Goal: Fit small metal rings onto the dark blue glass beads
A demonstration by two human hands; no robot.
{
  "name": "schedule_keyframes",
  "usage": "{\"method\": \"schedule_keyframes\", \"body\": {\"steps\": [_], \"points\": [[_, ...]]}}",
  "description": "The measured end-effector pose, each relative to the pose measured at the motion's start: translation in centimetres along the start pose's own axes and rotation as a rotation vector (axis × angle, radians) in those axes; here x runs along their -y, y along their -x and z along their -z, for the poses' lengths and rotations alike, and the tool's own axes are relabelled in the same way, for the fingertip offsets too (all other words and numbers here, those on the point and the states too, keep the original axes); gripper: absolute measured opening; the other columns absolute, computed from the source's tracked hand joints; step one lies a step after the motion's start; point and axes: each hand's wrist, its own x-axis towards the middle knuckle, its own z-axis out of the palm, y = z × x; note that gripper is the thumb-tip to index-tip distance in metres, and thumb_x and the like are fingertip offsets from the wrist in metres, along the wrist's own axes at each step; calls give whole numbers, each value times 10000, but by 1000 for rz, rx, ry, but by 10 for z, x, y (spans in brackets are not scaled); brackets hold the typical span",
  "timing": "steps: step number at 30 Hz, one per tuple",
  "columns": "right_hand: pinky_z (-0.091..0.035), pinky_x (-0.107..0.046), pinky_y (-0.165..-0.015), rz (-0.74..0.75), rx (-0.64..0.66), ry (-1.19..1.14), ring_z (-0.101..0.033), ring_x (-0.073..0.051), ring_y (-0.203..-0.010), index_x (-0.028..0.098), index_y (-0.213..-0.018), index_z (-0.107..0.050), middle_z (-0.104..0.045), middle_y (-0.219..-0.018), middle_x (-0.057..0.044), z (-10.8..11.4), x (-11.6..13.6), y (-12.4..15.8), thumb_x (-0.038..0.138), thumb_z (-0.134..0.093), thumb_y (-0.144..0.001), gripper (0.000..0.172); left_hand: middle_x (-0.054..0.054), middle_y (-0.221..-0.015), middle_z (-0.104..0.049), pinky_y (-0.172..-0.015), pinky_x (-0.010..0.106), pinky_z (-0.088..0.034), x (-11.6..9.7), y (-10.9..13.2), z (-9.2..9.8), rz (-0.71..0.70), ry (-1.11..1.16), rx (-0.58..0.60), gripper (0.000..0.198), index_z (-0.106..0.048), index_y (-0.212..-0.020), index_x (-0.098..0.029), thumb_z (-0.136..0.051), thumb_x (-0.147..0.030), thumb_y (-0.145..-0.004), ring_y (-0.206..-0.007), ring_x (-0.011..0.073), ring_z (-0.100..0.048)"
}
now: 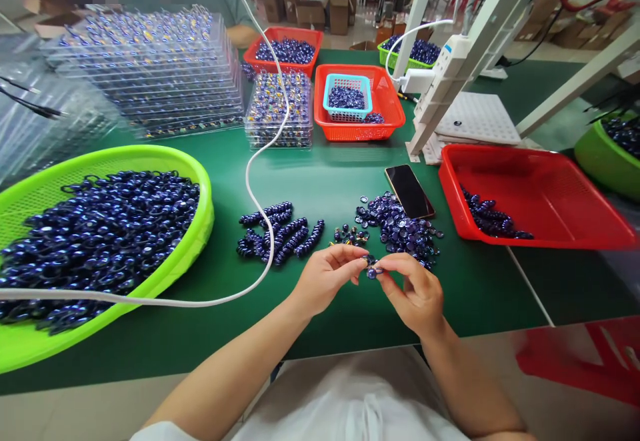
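Note:
Just above the green table (320, 181), my left hand (325, 278) and my right hand (413, 291) meet fingertip to fingertip. Both pinch a small shiny dark-blue piece (372, 272) with a rounded end; its exact kind is too small to tell. Right behind my fingers lies a pile of loose dark-blue round caps (405, 228). Beside it are a few small gold and dark parts (350, 235). Several ribbed, coil-like dark-blue strands (290, 238) lie beyond my left hand. A phone (409, 191) rests at the back edge of the cap pile.
A large green basket (203, 208) of dark-blue looped pieces stands left. A white cable (250, 181) hangs across the table. Right is a red tray (545, 194) with some strands. Behind are stacked clear trays (175, 88), a red basket (395, 111) and a metal post (450, 88).

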Motion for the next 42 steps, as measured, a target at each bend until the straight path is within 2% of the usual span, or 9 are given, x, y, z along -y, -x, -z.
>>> {"method": "schedule_keyframes", "body": {"steps": [2, 7, 15, 23, 27, 32, 36, 42], "points": [[-584, -308, -761, -1, -27, -2, -689, -171, -873, 254, -1105, -615, -707, -929, -34, -2, 0, 1, 2, -656, -825, 379, 20, -721, -689, -593, 234, -489, 0, 1, -1, -10, -16, -6, 242, -748, -877, -144, -793, -332, -731, -587, 99, -582], [-595, -302, -743, 104, -18, 72, -696, -174, -886, 251, -1118, -609, -712, -948, -50, -3, 1, -2, -10, -645, -822, 396, 35, -730, -698, -588, 230, -495, 3, 5, -3, -62, -93, -40, 217, -755, -883, -145, -764, -324, -762, -624, 117, -595], [-597, -325, -728, 65, -21, 142, -706, -187, -854, 294, -1110, -619, -720, -932, -42, -3, 1, -1, 75, -628, -863, 331, 47, -765, -714, -615, 251, -525, 5, 7, -5, -103, -117, -53, 201, -757, -875, -151, -782, -301, -744, -663, 144, -629], [-592, -303, -736, 77, -39, 161, -706, -181, -863, 261, -1090, -626, -723, -931, -52, -4, 0, -1, 45, -655, -837, 334, 43, -774, -709, -621, 241, -532, 6, 6, -5, -116, -119, -56, 169, -759, -862, -154, -788, -267, -740, -669, 137, -631], [-595, -304, -733, 81, -47, 168, -707, -179, -865, 260, -1078, -625, -721, -923, -50, -3, 0, -1, 55, -643, -848, 309, 56, -821, -701, -683, 260, -546, 9, 7, -3, -187, -184, -51, 147, -758, -880, -158, -774, -241, -760, -742, 158, -646], [-597, -328, -740, 39, -16, 154, -705, -186, -874, 274, -1068, -622, -718, -937, -50, -3, -3, -1, 89, -614, -877, 266, 82, -859, -693, -723, 289, -560, 14, 6, -1, -297, -281, -23, 139, -755, -909, -162, -738, -251, -803, -791, 184, -649], [-578, -332, -759, -15, 1, 131, -685, -186, -876, 267, -1056, -618, -703, -935, -46, -4, -5, 0, 81, -590, -882, 256, 77, -847, -704, -718, 295, -575, 16, 5, -2, -255, -280, -48, 155, -756, -901, -163, -755, -268, -786, -767, 183, -663], [-536, -281, -647, -214, 36, 40, -618, -144, -697, 239, -957, -620, -655, -838, -20, -3, -1, -2, 143, -567, -890, 129, 71, -827, -740, -711, 308, -594, 17, 6, -5, -202, -264, -113, 177, -768, -878, -164, -779, -286, -751, -725, 187, -689]]}}
